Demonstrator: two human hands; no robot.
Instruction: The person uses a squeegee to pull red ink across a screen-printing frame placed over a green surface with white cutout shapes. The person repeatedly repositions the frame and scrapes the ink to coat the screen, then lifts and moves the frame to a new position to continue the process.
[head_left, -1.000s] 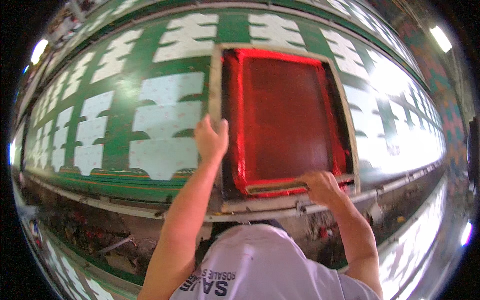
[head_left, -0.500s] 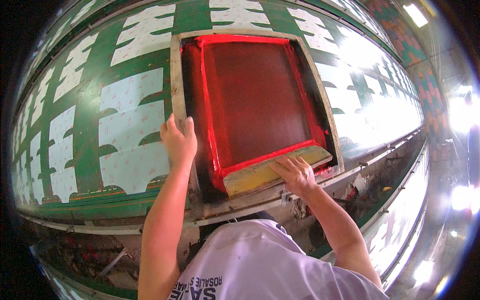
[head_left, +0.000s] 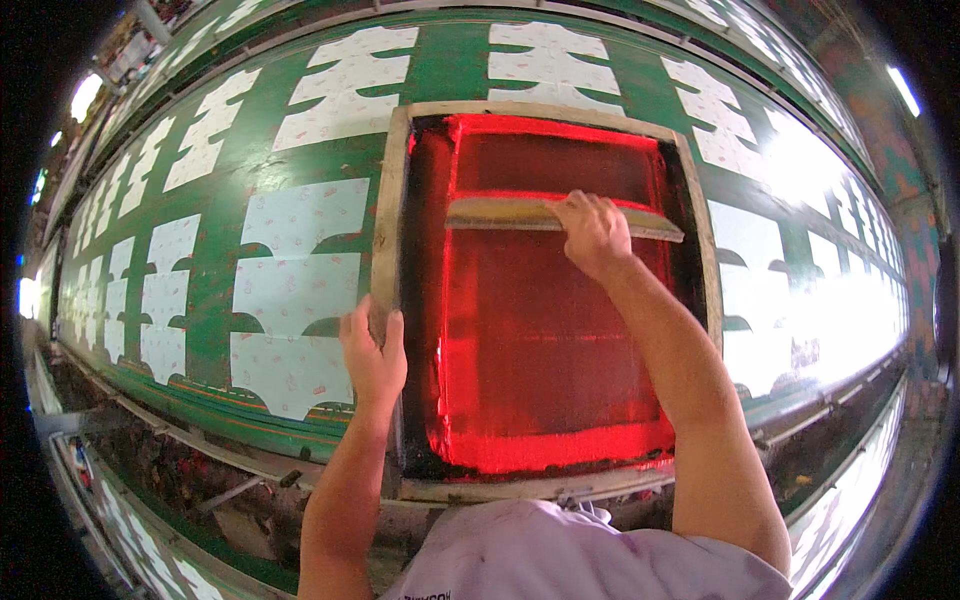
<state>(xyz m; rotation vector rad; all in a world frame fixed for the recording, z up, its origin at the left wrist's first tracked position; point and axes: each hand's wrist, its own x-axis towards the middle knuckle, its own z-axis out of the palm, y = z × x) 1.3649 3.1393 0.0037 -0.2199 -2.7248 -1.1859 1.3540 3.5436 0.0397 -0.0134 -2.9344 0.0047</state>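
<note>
Viewing through the head camera. I am seeing a wooden frame [head_left: 390,220] lying along the near edge of the counter [head_left: 450,55], its dark mesh [head_left: 560,375] carrying red ink [head_left: 560,450]. The squeegee [head_left: 500,213] is resting across the far part of the mesh, inside the side rails, its right end sitting a little nearer the near edge. The right hand [head_left: 598,235] is pinching the squeegee right of its middle. The left hand [head_left: 374,355] is straddling the left rail, thumb standing apart from the fingers; whether it is squeezing, I cannot tell.

Risks, my judgement: the off-centre hold is inviting uneven pressure, which could be leaving streaks toward the left end. Only the left hand is steadying the frame, so a hard push could be skewing it against the white pieces [head_left: 300,300] nearby. The right forearm [head_left: 680,345] is crossing above the wet right side; dipping could be smearing ink onto skin.

Hidden: the frame is covering whatever is lying beneath it. The squeegee is concealing its own lower edge. The forearm is blocking part of the right rail, and the shirt [head_left: 600,565] is coming close below the near rail. Glare is washing out pieces toward the counter's right end. Ink thickness is staying unreadable.
</note>
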